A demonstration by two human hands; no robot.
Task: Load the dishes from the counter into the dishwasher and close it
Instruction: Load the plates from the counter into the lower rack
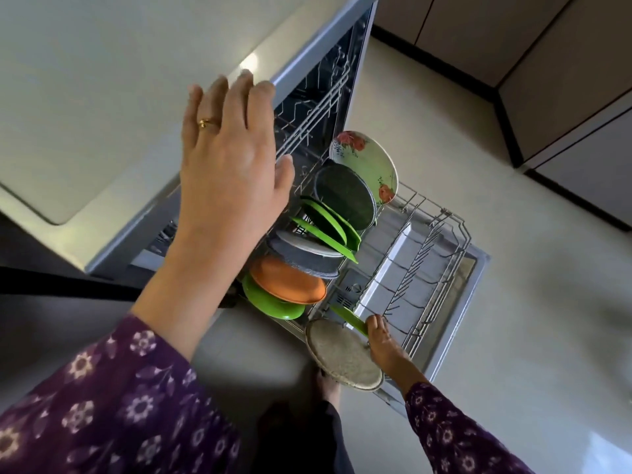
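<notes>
Two hands are in view, and I report them in turn. My reading of the left hand (229, 159): fingers straight and slightly spread, holding nothing, raised over the front edge of the pale smooth counter top (102, 97); I cannot tell whether the fingertips touch it. A gold ring (207, 123) sits on one finger.

The right hand (383, 343) reaches down to the near end of the grey wire lower rack (441, 241), which is pulled out over the open dishwasher door (480, 265). It lies against the rim of a beige speckled round plate (342, 354), with a fingertip on a thin green plate (349, 318) just beyond. I cannot tell whether it grips either one.

Dishes stand on edge in a row along the rack's left side. From far to near:
- white floral plate (367, 162)
- dark grey round plate (345, 196)
- bright green plates (328, 222)
- grey and white plates (304, 254)
- orange oval plate (287, 280)
- green oval plate (270, 304)

The rack's right side holds bare tines. Purple flowered sleeves (102, 405) cover both forearms.
</notes>
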